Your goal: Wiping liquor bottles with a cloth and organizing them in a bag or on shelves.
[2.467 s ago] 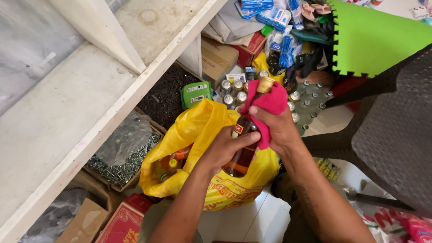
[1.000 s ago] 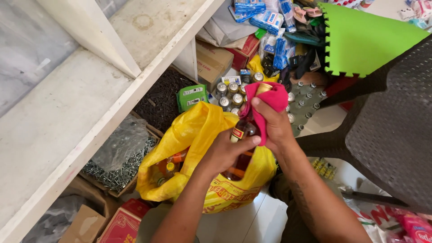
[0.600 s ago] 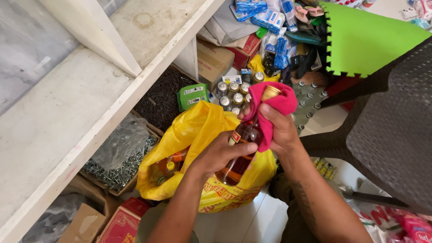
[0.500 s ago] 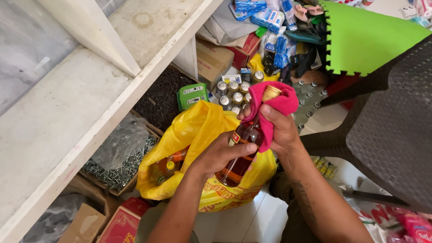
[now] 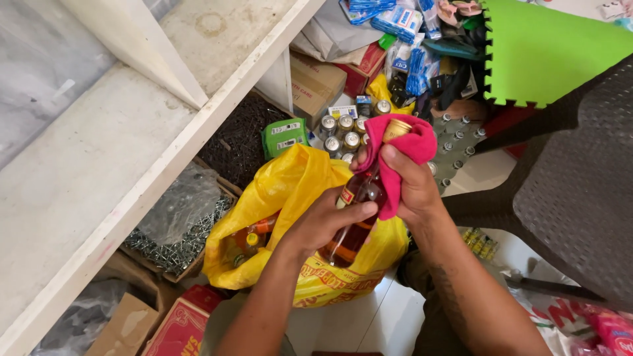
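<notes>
Left hand (image 5: 326,221) wraps around lower body of a brown glass bottle (image 5: 356,214), fingers curled tight on it, thumb across the front. Bottle is tilted, base down toward the person, neck pointing up and away. Right hand (image 5: 412,188) just above and right of the left hand, clamping a pink cloth (image 5: 402,142) against the bottle's upper part, fingers pressed together over the cloth. Cloth bunches around the neck; gold cap (image 5: 395,127) pokes out at the top.

Directly under both hands: yellow plastic bag (image 5: 290,191), mouth open, more bottles with orange liquid inside at the left hand's lower left. Bag sits on white tiled floor (image 5: 369,323). Red carton (image 5: 184,326) below-left of the left forearm, brown cardboard beside it.

Right of the right hand: dark woven plastic chair (image 5: 573,198). Left of the left hand: box of loose nails (image 5: 178,247) partly under clear plastic, white shelf board (image 5: 86,171) over it.

Beyond the hands: cluster of small cans (image 5: 343,128) with silver tops, green packet (image 5: 285,135) left of them, cardboard box (image 5: 323,82) behind. Farther right, green foam mat tile (image 5: 547,53), blue packets and mixed goods piled at the top.
</notes>
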